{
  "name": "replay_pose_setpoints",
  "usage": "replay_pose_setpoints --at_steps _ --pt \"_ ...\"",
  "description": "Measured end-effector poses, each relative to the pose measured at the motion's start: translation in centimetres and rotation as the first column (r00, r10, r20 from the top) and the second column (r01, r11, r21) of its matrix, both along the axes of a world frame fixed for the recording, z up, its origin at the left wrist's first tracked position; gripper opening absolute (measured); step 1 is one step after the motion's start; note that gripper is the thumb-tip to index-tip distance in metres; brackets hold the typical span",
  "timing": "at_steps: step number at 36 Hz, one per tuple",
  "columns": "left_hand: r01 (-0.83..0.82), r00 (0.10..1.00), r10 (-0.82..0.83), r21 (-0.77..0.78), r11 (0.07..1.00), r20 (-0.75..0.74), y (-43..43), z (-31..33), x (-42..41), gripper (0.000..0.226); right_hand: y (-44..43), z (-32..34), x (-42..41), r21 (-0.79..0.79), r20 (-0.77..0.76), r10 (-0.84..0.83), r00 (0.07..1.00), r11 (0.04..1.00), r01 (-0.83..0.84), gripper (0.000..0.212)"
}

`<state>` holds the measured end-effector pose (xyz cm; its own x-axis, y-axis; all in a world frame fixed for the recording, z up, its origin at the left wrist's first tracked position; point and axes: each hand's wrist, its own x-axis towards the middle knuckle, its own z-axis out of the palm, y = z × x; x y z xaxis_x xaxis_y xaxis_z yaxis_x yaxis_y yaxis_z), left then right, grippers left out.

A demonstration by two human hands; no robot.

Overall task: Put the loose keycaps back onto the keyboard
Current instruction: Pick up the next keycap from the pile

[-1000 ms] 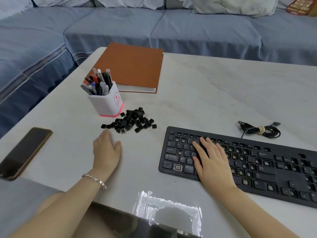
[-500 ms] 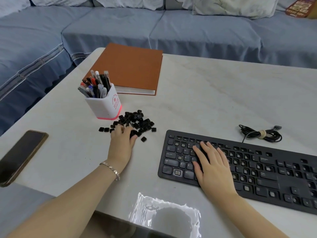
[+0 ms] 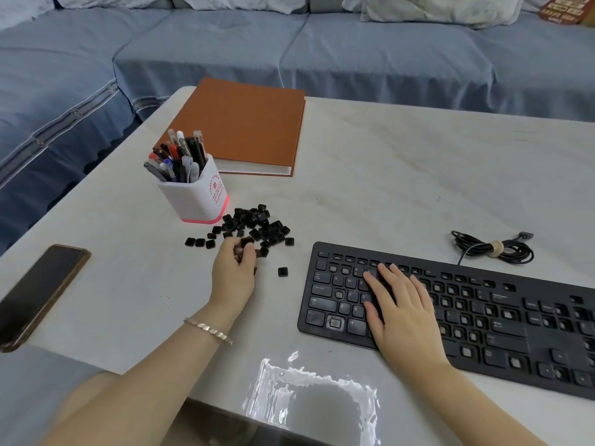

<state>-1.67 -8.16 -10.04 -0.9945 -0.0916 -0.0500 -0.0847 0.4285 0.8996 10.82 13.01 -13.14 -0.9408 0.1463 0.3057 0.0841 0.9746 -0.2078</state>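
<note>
My left hand point(image 3: 233, 275) pinches a keycap point(image 3: 246, 243) by the keycaps point(image 3: 257, 225) pile, so I can bring it over; my right hand point(image 3: 399, 312) lies flat and open on the keyboard point(image 3: 502, 317) to keep it still; the table point(image 3: 402, 175) is pale; a blue sofa point(image 3: 289, 49) sits behind.

Soft even daylight, faint shadows under hands, bright glare patch on table point(image 3: 370, 175) near edge, wide-angle bowing, perhaps slight softness at corners

Keycap pile point(image 3: 254, 227) lies left of the keyboard point(image 3: 483, 317), just before the pen cup point(image 3: 193, 194).
</note>
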Motion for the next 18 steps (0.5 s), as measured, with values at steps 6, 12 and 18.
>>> replay_pose_setpoints --at_steps 6,12,18 --pt "-0.596 0.750 -0.155 0.758 0.265 0.643 0.5 1.8 -0.2 0.019 0.0 0.1 0.0 -0.005 0.028 -0.005 1.000 1.000 0.005 0.058" --pt "-0.622 0.742 -0.279 0.781 0.053 0.610 0.3 1.6 0.3 0.014 -0.1 0.2 0.0 -0.004 0.032 -0.012 0.999 1.000 0.012 0.059" --pt "-0.670 0.715 -0.366 0.733 -0.118 0.595 0.1 1.1 0.4 0.027 0.0 0.2 0.0 -0.005 0.022 -0.008 1.000 1.000 0.008 0.060"
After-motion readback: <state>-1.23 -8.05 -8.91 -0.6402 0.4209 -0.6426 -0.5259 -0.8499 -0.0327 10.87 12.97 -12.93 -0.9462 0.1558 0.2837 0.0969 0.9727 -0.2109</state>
